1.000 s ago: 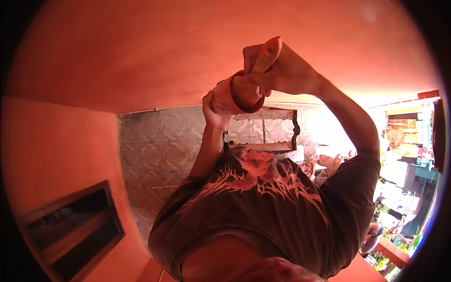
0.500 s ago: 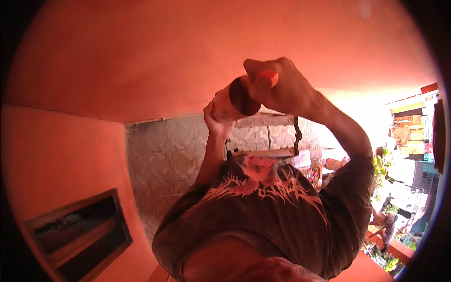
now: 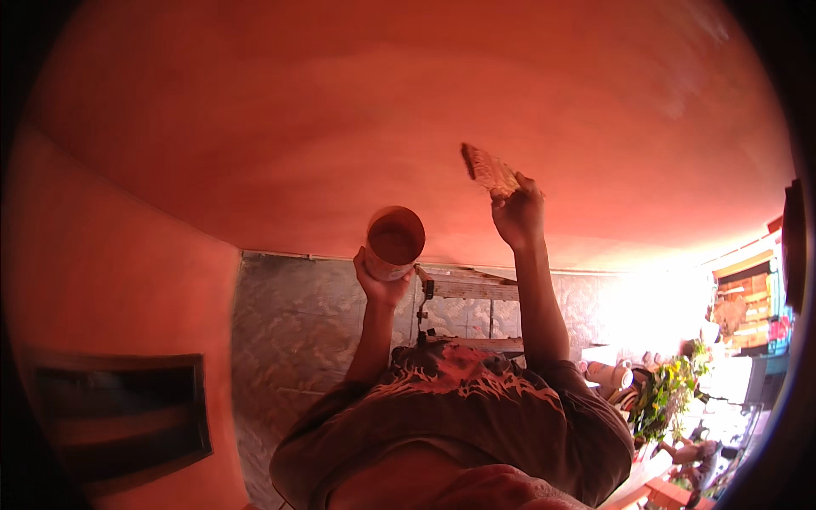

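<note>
The left hand's grip [image 3: 386,289] is wrapped around a round container [image 3: 396,244], its mouth facing the camera. Well apart to its right, the right hand's grip [image 3: 520,223] is clamped on a brush [image 3: 490,171], dark tip up-left before the reddish wall [image 3: 340,119]; contact cannot be told. Farther right are leafy plants [image 3: 671,393].
</note>
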The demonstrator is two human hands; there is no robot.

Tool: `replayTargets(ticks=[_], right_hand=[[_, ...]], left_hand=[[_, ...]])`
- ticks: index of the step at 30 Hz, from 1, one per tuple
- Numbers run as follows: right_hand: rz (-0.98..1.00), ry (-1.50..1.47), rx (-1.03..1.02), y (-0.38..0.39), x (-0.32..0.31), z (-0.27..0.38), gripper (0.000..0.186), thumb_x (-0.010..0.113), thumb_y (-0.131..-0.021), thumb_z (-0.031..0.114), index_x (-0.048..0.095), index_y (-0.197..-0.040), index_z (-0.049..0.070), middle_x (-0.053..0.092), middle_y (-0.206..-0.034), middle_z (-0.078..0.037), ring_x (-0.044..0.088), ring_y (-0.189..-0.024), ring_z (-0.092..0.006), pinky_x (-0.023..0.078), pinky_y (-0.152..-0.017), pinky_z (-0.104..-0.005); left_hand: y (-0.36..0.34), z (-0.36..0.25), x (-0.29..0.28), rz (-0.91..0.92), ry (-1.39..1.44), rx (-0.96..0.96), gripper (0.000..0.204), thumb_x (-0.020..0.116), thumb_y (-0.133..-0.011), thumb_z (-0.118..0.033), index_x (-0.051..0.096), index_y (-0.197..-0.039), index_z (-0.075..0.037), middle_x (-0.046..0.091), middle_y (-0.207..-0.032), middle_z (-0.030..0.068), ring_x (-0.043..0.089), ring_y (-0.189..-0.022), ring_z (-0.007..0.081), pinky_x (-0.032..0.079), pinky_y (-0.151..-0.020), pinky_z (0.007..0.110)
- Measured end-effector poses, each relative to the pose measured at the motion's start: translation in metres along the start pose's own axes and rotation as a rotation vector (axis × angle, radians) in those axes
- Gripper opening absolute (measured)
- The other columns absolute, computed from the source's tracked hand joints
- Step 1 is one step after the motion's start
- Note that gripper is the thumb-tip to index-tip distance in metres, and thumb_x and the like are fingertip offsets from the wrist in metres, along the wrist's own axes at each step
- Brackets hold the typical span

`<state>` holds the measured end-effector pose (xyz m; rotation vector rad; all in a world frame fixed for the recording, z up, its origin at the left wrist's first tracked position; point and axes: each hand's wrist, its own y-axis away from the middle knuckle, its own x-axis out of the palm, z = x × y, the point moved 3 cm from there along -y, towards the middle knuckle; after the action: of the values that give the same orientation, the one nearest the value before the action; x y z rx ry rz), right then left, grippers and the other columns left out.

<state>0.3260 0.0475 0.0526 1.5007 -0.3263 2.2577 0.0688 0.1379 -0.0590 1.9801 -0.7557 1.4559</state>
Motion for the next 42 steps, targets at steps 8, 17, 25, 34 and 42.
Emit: replayTargets(ticks=[8, 17, 25, 34, 42], right_hand=[[0.185, -0.097, -0.08, -0.039, -0.018, -0.018, 0.021, 0.061, -0.098, 0.015, 0.065, -0.113, 0.002, 0.067, -0.118, -0.008, 0.063, -0.112, -0.0202, 0.057, -0.091, -0.0323], [0.18, 0.357, -0.181, -0.113, 0.094, -0.102, 0.012, 0.059, -0.1, 0.016, 0.062, -0.108, 0.008, 0.064, -0.11, -0.003, 0.065, -0.101, -0.0174, 0.058, -0.083, -0.0361], [0.481, 1.134, -1.036, -0.165, 0.181, -0.191, 0.015, 0.065, -0.092, 0.0, 0.068, -0.107, 0.002, 0.07, -0.109, -0.012, 0.064, -0.069, -0.0157, 0.053, -0.059, -0.03], [0.611, 1.163, -1.219, -0.217, 0.199, -0.24, 0.021, 0.068, -0.09, -0.003, 0.068, -0.11, 0.005, 0.067, -0.118, -0.017, 0.07, -0.081, -0.0229, 0.057, -0.064, -0.0311], [0.283, 0.733, -0.719, -0.22, 0.106, -0.163, 0.017, 0.065, -0.093, 0.002, 0.069, -0.109, 0.001, 0.068, -0.121, -0.014, 0.07, -0.096, -0.0212, 0.057, -0.078, -0.0297]], left_hand=[[0.009, -0.025, -0.016, -0.02, 0.013, 0.086, 0.055, 0.048, -0.091, -0.058, 0.053, -0.131, -0.019, 0.061, -0.12, 0.0086, 0.063, -0.09, 0.0281, 0.048, -0.051, 0.037], [0.03, -0.07, -0.036, -0.181, 0.05, 0.247, 0.062, 0.051, -0.088, -0.059, 0.052, -0.132, -0.016, 0.061, -0.118, 0.0118, 0.063, -0.09, 0.0339, 0.048, -0.047, 0.034], [0.046, -0.105, -0.088, -0.171, 0.034, 0.382, 0.076, 0.057, -0.083, -0.067, 0.048, -0.139, -0.017, 0.059, -0.118, 0.0145, 0.058, -0.092, 0.0373, 0.05, -0.049, 0.031], [0.039, -0.107, -0.091, -0.113, 0.184, 0.36, 0.078, 0.06, -0.083, -0.066, 0.048, -0.14, -0.014, 0.058, -0.12, 0.0182, 0.057, -0.092, 0.0364, 0.051, -0.051, 0.03], [0.012, -0.113, -0.087, -0.022, 0.124, 0.304, 0.074, 0.06, -0.086, -0.062, 0.047, -0.141, -0.014, 0.055, -0.126, 0.0197, 0.056, -0.098, 0.0371, 0.053, -0.054, 0.031]])
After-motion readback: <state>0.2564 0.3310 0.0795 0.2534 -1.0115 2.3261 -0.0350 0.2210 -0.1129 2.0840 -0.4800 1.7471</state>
